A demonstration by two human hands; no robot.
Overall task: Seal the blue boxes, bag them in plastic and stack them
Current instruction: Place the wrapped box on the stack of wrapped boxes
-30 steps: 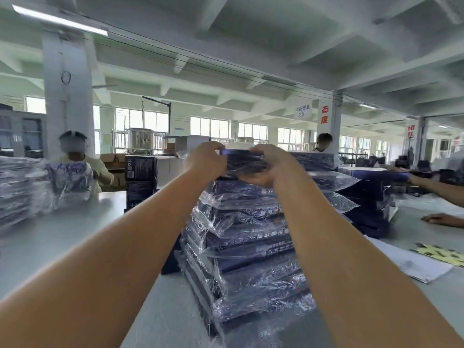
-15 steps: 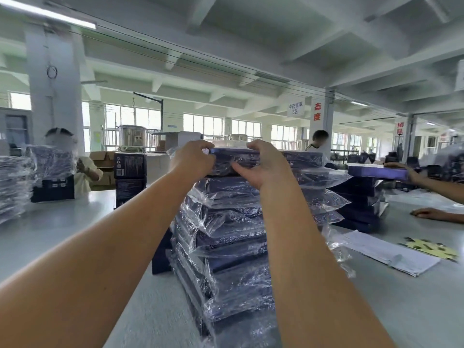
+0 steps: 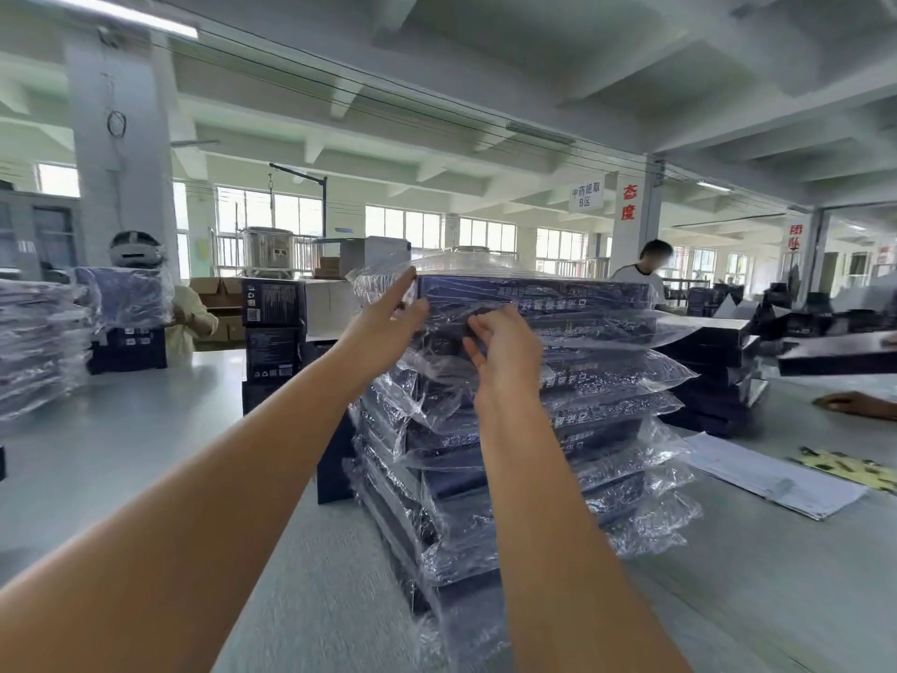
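A tall stack of blue boxes in clear plastic bags (image 3: 597, 420) stands on the grey table (image 3: 145, 429) in front of me. The top bagged box (image 3: 558, 296) lies flat on the stack. My left hand (image 3: 388, 318) touches its left end with straight fingers, against the loose plastic. My right hand (image 3: 507, 349) hovers at the near side of the top boxes with loosely curled fingers that hold nothing I can make out. My forearms hide part of the stack's near side.
Behind the stack to the right sits a pile of unbagged dark boxes (image 3: 713, 376). Another bagged stack (image 3: 39, 347) is at far left. Upright dark boxes (image 3: 274, 332) stand behind. Papers (image 3: 767, 473) and a yellow sheet (image 3: 854, 468) lie right. Another person's hand (image 3: 854, 403) rests at far right.
Both hands have let go of the top bagged box, which now rests on the stack. My left fingers straightened and my right hand drew back and lower.
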